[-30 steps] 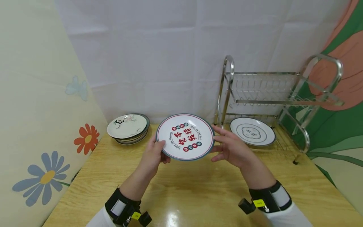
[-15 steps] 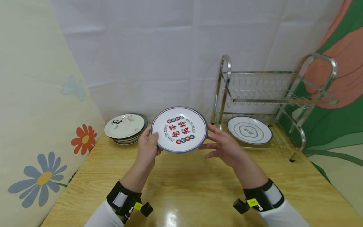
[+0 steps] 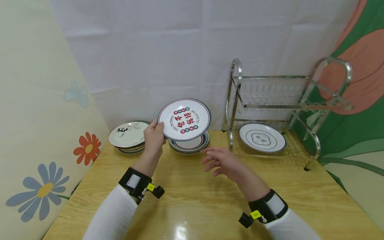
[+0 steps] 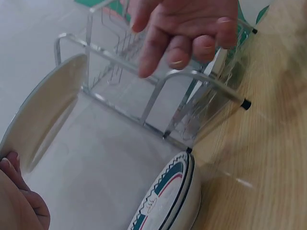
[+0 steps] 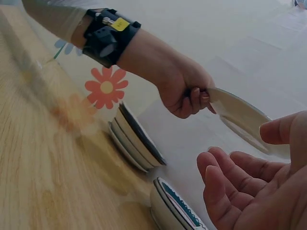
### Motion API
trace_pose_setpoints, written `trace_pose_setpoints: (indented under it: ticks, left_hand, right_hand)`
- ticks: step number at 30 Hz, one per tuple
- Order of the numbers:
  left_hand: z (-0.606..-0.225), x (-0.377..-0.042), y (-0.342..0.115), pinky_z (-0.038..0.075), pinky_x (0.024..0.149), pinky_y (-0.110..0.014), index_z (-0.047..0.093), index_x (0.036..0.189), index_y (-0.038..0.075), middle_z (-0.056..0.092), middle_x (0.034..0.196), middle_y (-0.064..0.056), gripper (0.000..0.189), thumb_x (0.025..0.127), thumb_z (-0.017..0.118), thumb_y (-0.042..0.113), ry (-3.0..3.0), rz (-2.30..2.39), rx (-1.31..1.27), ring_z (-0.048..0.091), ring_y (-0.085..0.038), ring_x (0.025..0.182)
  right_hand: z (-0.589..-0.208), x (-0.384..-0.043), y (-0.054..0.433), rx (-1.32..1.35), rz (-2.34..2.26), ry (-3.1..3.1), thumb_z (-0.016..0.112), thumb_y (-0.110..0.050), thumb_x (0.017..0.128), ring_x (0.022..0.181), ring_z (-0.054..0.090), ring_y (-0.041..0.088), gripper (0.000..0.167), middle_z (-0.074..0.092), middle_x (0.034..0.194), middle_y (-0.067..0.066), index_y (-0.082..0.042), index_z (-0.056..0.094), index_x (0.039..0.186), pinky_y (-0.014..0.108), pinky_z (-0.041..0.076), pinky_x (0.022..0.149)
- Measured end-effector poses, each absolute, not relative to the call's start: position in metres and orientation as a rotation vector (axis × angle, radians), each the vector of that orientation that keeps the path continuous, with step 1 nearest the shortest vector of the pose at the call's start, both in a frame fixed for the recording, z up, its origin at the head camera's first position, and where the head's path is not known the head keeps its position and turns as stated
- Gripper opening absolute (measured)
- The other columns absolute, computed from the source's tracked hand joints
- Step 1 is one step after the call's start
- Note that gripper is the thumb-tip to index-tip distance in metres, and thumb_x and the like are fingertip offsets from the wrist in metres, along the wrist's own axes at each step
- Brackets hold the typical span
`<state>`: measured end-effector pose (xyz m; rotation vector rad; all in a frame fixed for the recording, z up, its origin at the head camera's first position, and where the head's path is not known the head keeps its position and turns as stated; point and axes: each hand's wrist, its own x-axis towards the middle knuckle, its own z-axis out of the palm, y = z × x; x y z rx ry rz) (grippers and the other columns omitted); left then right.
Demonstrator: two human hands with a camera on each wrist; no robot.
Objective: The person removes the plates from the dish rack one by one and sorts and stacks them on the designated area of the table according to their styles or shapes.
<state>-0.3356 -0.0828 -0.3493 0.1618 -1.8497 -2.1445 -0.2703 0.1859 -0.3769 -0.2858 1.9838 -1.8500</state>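
A white plate with red characters and a dark rim is held tilted in the air, its left edge pinched by my left hand, thumb on top and fingers beneath. Below and behind it a short stack of patterned plates sits on the table. My right hand hovers apart from the plate, lower and to its right, fingers loosely bent around nothing. The right wrist view shows the underside of the held plate beyond my right fingers.
At the left back stands another plate stack topped by a cream plate. A two-tier metal dish rack is at the right, with a white plate on its lower level. A cloth wall rises behind the wooden table.
My left hand has raised the plate up and slightly left, uncovering the stack behind it. My right hand has come off the plate's edge and drawn lower.
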Motion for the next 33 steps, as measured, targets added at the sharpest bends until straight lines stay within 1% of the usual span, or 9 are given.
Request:
trace_pose_setpoints:
  ticks: [5, 10, 13, 16, 18, 21, 23, 27, 33]
  left_hand:
    - [-0.354, -0.359, -0.079, 0.036, 0.046, -0.019, 0.059, 0.146, 0.020, 0.075, 0.108, -0.008, 0.042, 0.105, 0.050, 0.026, -1.872, -2.108, 0.231, 0.049, -0.007, 0.054]
    - [-0.372, -0.380, -0.070, 0.044, 0.053, -0.020, 0.058, 0.146, 0.015, 0.074, 0.119, -0.010, 0.043, 0.106, 0.048, 0.024, -1.947, -2.066, 0.275, 0.056, -0.009, 0.064]
    - [-0.386, -0.391, -0.067, 0.051, 0.064, -0.025, 0.059, 0.145, 0.012, 0.072, 0.124, -0.013, 0.043, 0.105, 0.048, 0.023, -1.977, -2.054, 0.310, 0.061, -0.014, 0.077]
    - [-0.399, -0.399, -0.065, 0.058, 0.084, -0.030, 0.060, 0.144, 0.008, 0.070, 0.131, -0.015, 0.044, 0.104, 0.048, 0.023, -2.006, -2.031, 0.354, 0.067, -0.018, 0.100]
    - [-0.407, -0.402, -0.064, 0.056, 0.099, -0.035, 0.060, 0.143, 0.005, 0.066, 0.138, -0.017, 0.044, 0.104, 0.049, 0.022, -2.012, -2.023, 0.369, 0.066, -0.021, 0.119]
    - [-0.415, -0.406, -0.062, 0.049, 0.111, -0.037, 0.058, 0.143, 0.000, 0.061, 0.144, -0.020, 0.046, 0.102, 0.050, 0.020, -1.999, -2.024, 0.385, 0.058, -0.024, 0.135]
    - [-0.420, -0.407, -0.061, 0.046, 0.114, -0.039, 0.056, 0.144, -0.003, 0.057, 0.148, -0.022, 0.047, 0.103, 0.050, 0.019, -1.982, -2.042, 0.387, 0.054, -0.027, 0.140]
    - [-0.428, -0.408, -0.061, 0.042, 0.118, -0.038, 0.053, 0.146, -0.002, 0.052, 0.154, -0.020, 0.046, 0.104, 0.048, 0.016, -1.970, -2.060, 0.399, 0.047, -0.026, 0.146]
    - [-0.441, -0.409, -0.063, 0.043, 0.117, -0.040, 0.057, 0.141, -0.004, 0.054, 0.150, -0.023, 0.043, 0.103, 0.047, 0.012, -2.004, -1.989, 0.390, 0.049, -0.027, 0.144]
  right_hand:
    - [-0.393, -0.276, 0.177, -0.246, -1.781, 2.051, 0.047, -0.029, 0.108, 0.084, 0.072, 0.019, 0.042, 0.072, 0.106, 0.007, -0.005, 0.058, 0.140, 0.032, 0.057, 0.068]
    - [-0.404, -0.277, 0.171, -0.218, -1.732, 2.075, 0.046, -0.027, 0.107, 0.085, 0.072, 0.021, 0.044, 0.071, 0.111, 0.012, -0.002, 0.055, 0.142, 0.033, 0.058, 0.069]
    - [-0.406, -0.277, 0.169, -0.232, -1.721, 2.078, 0.045, -0.026, 0.107, 0.086, 0.072, 0.022, 0.045, 0.071, 0.114, 0.015, -0.001, 0.053, 0.144, 0.034, 0.059, 0.070]
    - [-0.408, -0.277, 0.168, -0.226, -1.714, 2.074, 0.046, -0.026, 0.107, 0.084, 0.071, 0.021, 0.044, 0.071, 0.113, 0.014, -0.003, 0.055, 0.142, 0.034, 0.060, 0.069]
    - [-0.409, -0.277, 0.167, -0.228, -1.710, 2.069, 0.046, -0.027, 0.107, 0.083, 0.071, 0.019, 0.044, 0.071, 0.112, 0.013, -0.003, 0.054, 0.143, 0.033, 0.059, 0.069]
    - [-0.410, -0.276, 0.166, -0.226, -1.711, 2.064, 0.046, -0.027, 0.107, 0.082, 0.071, 0.018, 0.043, 0.071, 0.111, 0.012, -0.004, 0.055, 0.142, 0.031, 0.058, 0.066]
    - [-0.409, -0.275, 0.166, -0.227, -1.715, 2.066, 0.046, -0.027, 0.107, 0.081, 0.071, 0.018, 0.044, 0.071, 0.111, 0.012, -0.003, 0.055, 0.142, 0.030, 0.058, 0.065]
    - [-0.409, -0.273, 0.166, -0.242, -1.728, 2.063, 0.047, -0.028, 0.107, 0.081, 0.071, 0.018, 0.044, 0.071, 0.112, 0.014, -0.003, 0.055, 0.142, 0.030, 0.057, 0.064]
    - [-0.410, -0.273, 0.167, -0.242, -1.725, 2.058, 0.048, -0.029, 0.107, 0.081, 0.070, 0.018, 0.044, 0.070, 0.112, 0.013, -0.004, 0.055, 0.142, 0.030, 0.058, 0.066]
